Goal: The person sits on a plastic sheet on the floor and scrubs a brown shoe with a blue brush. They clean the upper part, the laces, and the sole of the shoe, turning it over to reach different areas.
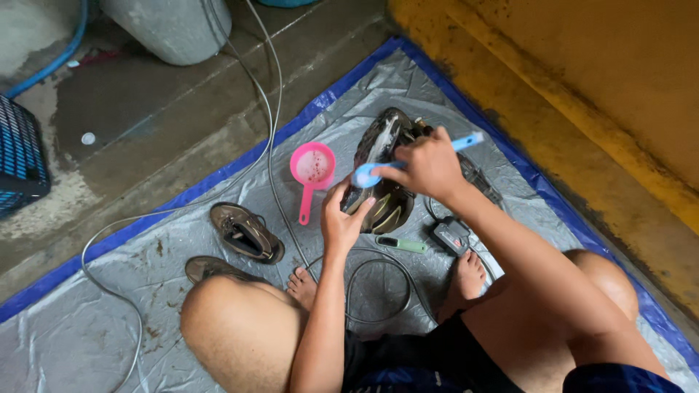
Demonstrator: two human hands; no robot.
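Blue-handled brush (378,172) sits in the right hand (429,166), fingers curled tight round the handle; the handle's end sticks out at 2 o'clock past the knuckles, the pale head points to 9 o'clock and lies on the dark muddy shoe (384,164). Right forearm runs in from 5 o'clock, wrist bent down over the shoe. Left hand (341,218) comes up from 6 o'clock, arm nearly straight, thumb and fingers clamped on the shoe's lower edge, propping it tilted off the grey tarp (109,320). Shoe is at frame centre, just above both bare feet.

Pink scoop (312,171) lies at 9 o'clock of the shoe, just beside it, handle pointing to 6. Brown shoe (246,233) lies at 8 o'clock of the held one, well apart; a second brown shoe (207,268) below it is half hidden by the left knee. Small green tool (402,244) lies on the tarp at 5 o'clock of the left hand. Grey cable (269,124) loops across tarp and concrete.

Hard to tell: the shoe's far side, covered by the right hand; the dark boxy item (453,234) at 4 o'clock of the shoe, unclear what it is; brush bristles not visible. Black-blue crate (18,156) cut off at the left edge.
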